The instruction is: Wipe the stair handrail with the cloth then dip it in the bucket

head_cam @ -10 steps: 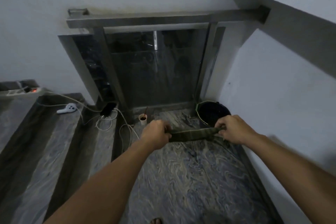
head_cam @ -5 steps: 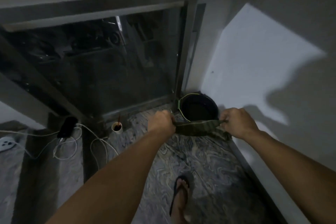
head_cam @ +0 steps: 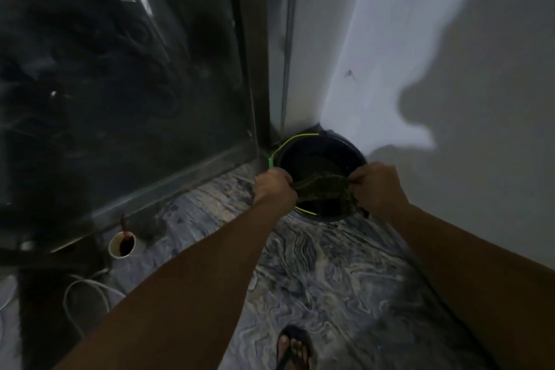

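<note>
A dark bucket (head_cam: 354, 151) with a thin green-yellow handle stands in the corner where the glass railing panel meets the white wall. Over its mouth I hold a dark green cloth (head_cam: 326, 189) stretched between both hands. My left hand (head_cam: 274, 185) grips the cloth's left end at the bucket's left rim. My right hand (head_cam: 377, 186) pinches the right end at the right rim. The cloth sags a little above the dark water; I cannot tell if it touches it. The handrail is out of view.
A glass panel in a metal frame (head_cam: 246, 75) fills the left. A paper cup (head_cam: 121, 245) with dark liquid stands at its base, with white cables (head_cam: 85, 294) beside it. My sandalled foot (head_cam: 294, 345) rests on the marbled floor. The white wall (head_cam: 450, 69) runs along the right.
I have moved closer and lower toward the corner. Both hands carried the stretched cloth forward from in front of the bucket to over its mouth. The handrail has left the view.
</note>
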The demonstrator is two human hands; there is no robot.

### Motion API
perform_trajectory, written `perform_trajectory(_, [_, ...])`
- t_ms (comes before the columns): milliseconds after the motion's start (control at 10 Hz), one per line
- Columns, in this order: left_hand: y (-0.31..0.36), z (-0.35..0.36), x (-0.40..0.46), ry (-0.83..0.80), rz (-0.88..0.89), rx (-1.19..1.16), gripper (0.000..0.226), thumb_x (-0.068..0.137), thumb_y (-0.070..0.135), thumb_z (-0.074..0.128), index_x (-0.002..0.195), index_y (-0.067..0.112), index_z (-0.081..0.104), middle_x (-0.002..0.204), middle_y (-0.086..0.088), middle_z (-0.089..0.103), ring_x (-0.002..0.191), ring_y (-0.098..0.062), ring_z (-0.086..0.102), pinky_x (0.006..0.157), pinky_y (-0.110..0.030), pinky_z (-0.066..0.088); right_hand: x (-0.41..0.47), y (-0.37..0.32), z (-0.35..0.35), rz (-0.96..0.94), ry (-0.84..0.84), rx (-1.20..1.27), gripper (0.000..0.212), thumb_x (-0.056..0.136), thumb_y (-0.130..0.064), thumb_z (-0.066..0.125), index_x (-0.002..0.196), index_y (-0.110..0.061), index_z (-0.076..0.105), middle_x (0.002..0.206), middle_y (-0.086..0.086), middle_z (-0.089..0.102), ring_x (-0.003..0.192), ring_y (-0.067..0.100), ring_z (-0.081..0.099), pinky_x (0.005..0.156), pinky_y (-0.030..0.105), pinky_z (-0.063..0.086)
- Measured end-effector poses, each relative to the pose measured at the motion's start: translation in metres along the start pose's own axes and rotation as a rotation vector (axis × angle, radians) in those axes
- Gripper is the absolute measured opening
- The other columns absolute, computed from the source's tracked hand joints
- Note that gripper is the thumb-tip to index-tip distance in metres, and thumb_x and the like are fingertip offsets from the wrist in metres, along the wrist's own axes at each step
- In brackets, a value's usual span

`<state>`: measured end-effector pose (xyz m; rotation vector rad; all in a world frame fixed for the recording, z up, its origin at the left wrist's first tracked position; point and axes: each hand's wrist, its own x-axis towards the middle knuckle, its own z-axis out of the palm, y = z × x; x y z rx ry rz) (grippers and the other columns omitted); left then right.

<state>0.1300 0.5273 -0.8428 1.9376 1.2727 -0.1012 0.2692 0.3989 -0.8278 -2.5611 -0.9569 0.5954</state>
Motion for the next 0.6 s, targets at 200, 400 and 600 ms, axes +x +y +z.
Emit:
perform_trajectory(200, [0.003, 0.056, 0.073, -0.034, -0.044, -0.27, 0.033, 0.075, -0.003, 0.064, 0.105, 0.009, 0.069, 0.107, -0.016, 0.071, 0.1, -0.031, 0.067, 0.09, -0.043, 0.055, 0.066, 0.039, 0.045, 0.204, -0.086, 0.134, 0.022, 0.081, -0.002, 0.056, 0.098, -0.005, 0.071, 0.1, 0.021, 0.069, 0.098, 0.037, 0.064, 0.085, 0.034, 0.053])
perform_trajectory(400, [0.003, 0.06, 0.079, -0.129, -0.014, -0.288, 0.045, 0.078, 0.001, 0.072, 0.121, 0.0, 0.061, 0.123, -0.015, 0.064, 0.113, -0.028, 0.06, 0.095, -0.031, 0.048, 0.073, 0.053, 0.052, 0.216, -0.123, 0.154, 0.028, 0.087, -0.004, 0.051, 0.11, -0.002, 0.067, 0.109, 0.021, 0.067, 0.104, 0.036, 0.061, 0.09, 0.034, 0.05])
perform_trajectory(600, [-0.013, 0.032, 0.058, -0.169, -0.103, -0.223, 0.042, 0.078, 0.012, 0.075, 0.117, 0.003, 0.063, 0.118, -0.015, 0.066, 0.11, -0.027, 0.062, 0.087, -0.03, 0.052, 0.043, 0.057, 0.04, 0.305, -0.153, 0.219, 0.028, 0.087, -0.008, 0.052, 0.11, -0.009, 0.069, 0.108, 0.015, 0.07, 0.103, 0.033, 0.063, 0.068, 0.019, 0.041])
